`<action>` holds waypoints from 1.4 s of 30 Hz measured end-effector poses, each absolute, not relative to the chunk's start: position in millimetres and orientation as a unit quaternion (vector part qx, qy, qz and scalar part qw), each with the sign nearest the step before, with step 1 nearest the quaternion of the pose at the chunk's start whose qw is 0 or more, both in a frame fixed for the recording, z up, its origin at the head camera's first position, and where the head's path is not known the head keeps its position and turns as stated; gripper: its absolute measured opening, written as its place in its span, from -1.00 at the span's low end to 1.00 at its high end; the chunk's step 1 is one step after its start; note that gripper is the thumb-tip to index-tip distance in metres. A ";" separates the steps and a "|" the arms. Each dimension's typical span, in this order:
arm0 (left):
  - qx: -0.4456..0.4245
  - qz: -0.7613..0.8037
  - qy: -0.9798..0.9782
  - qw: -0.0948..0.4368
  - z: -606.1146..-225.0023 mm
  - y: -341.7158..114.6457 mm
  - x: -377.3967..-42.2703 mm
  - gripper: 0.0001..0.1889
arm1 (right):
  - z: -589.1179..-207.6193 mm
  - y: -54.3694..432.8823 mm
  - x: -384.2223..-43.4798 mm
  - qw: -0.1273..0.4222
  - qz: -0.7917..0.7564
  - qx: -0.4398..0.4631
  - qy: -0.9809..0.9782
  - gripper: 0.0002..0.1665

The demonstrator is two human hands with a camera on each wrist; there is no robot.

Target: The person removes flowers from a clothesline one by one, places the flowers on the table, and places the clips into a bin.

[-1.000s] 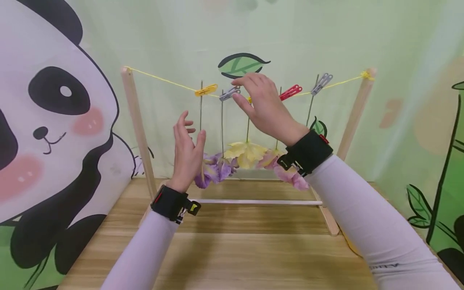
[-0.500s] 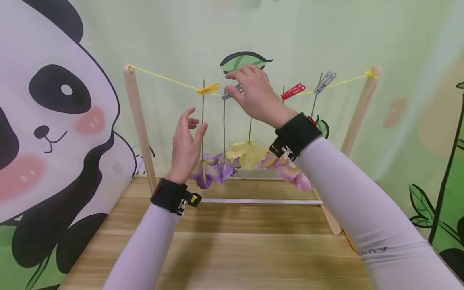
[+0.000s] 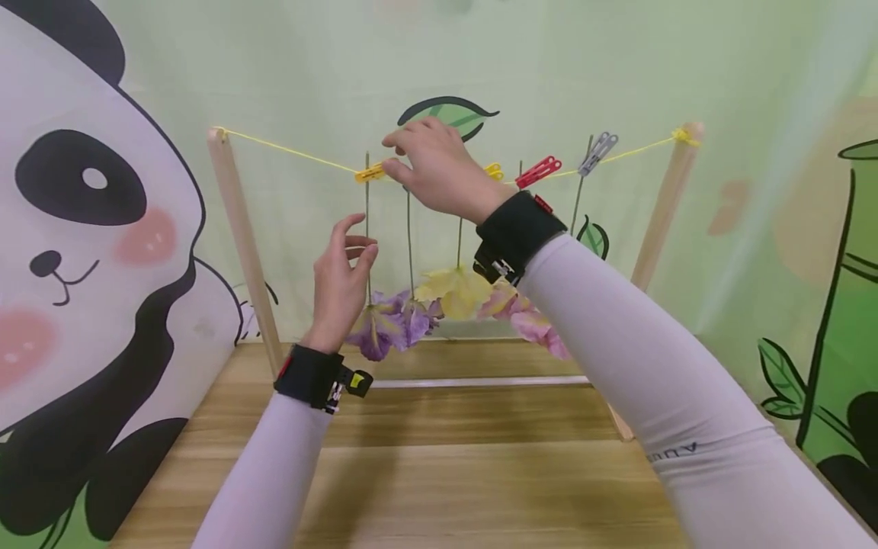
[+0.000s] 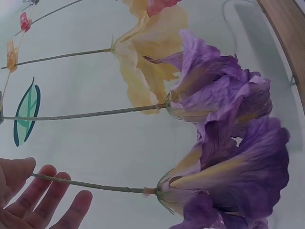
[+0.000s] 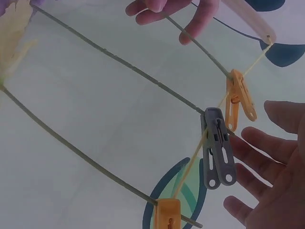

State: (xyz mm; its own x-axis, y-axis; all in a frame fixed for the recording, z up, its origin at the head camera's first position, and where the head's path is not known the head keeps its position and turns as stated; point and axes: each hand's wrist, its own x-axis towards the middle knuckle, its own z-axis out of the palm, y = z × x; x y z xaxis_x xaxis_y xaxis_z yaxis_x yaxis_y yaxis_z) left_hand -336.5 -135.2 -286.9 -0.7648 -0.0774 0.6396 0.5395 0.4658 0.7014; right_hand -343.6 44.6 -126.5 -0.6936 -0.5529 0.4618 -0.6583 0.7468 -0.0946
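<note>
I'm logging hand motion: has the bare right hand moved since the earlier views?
Yes: against the printed upper green leaf, the right hand has shifted left.

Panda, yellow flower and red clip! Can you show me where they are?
Panda (image 3: 89,238): head view, on the white of its face.
Yellow flower (image 3: 450,293): head view, on its petals.
Red clip (image 3: 537,174): head view, on the middle of its body.

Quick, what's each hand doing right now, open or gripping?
Left hand: open, relaxed around a purple flower's stem; contact unclear.
Right hand: open, fingers apart near the gray clothespin, holding nothing.
</note>
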 end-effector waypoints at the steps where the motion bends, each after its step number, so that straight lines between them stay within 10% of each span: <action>1: -0.140 -0.493 -0.798 0.317 -287.4 -136.9 -335.5 -0.51 | -126.1 42.0 -343.6 0.210 0.125 0.336 -0.910 -0.49; 17: -0.153 -0.494 -0.779 0.356 -294.8 -139.2 -331.2 -0.61 | -118.8 24.4 -348.7 0.184 0.125 0.328 -0.918 -0.64; 42: -0.146 -0.449 -0.791 0.389 -289.9 -140.9 -308.0 -0.66 | -113.5 68.1 -339.5 0.314 0.261 0.276 -0.870 -0.77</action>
State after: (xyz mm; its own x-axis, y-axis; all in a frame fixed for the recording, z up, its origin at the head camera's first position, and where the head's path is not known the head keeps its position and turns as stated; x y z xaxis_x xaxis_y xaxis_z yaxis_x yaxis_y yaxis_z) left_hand -308.0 -140.9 -289.9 -0.6554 -0.1187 0.7459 0.5797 0.5541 0.5975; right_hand -339.5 68.1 -113.5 -0.6513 -0.3163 0.6898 -0.6436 0.7118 -0.2813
